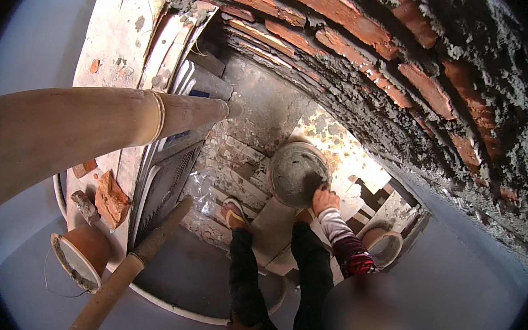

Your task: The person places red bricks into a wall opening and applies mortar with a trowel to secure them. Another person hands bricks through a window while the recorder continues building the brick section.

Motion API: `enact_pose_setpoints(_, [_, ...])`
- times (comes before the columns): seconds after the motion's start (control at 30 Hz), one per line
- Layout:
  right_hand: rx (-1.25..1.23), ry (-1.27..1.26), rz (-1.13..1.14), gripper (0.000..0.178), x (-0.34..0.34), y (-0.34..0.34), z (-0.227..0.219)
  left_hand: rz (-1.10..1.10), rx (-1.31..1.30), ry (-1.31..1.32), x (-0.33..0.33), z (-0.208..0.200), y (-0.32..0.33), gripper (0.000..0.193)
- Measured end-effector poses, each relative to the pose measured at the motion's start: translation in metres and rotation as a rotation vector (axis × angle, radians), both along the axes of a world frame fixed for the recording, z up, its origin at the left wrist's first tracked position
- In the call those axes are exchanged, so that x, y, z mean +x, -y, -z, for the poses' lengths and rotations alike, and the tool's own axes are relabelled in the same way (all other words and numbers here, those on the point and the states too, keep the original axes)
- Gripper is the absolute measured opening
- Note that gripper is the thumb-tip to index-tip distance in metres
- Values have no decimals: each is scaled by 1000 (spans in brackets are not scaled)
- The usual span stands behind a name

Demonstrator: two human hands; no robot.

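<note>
My right hand [325, 201], in a dark red and white sleeve, is closed at the near right rim of a round basin [272, 181]. Its fingers point into the basin, and what they grip is hidden. Grey wet mortar [297, 171] fills much of the basin, with a dark patch beside my fingers. My left hand [243, 328] rests on my dark trouser leg at the lower edge, only partly in view; its fingers appear laid along the cloth with nothing in them.
A rough brick wall [360, 51] rises at the right. Bamboo poles [106, 115] cross on the left, beside stained boards [115, 41], broken brick [111, 199] and a tilted bucket [86, 253]. Another bucket [388, 246] stands right of my arm. My sandalled feet [235, 213] stand on planks.
</note>
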State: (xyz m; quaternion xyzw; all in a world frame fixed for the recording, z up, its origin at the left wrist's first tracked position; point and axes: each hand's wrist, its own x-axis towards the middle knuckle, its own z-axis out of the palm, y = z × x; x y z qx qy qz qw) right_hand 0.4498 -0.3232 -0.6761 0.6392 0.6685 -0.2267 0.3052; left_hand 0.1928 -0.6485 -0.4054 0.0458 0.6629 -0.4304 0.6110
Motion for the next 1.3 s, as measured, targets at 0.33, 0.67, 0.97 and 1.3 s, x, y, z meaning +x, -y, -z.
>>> enact_pose_setpoints(0.33, [-206,-323,404,35,-36,-6,66,14,77,1,-18,10,25,141])
enact_pose_setpoints(0.67, [-77,47,141,32,2,-6,-22,99,807,-55,-28,108,17,91])
enact_pose_setpoints(0.97, [-309,28,-455,29,-72,-3,26,-69,1176,-43,19,360,-199,64])
enact_pose_setpoints(1.3, [-27,76,-234,25,-35,-25,38,-1432,1059,183,74,381,-279,22])
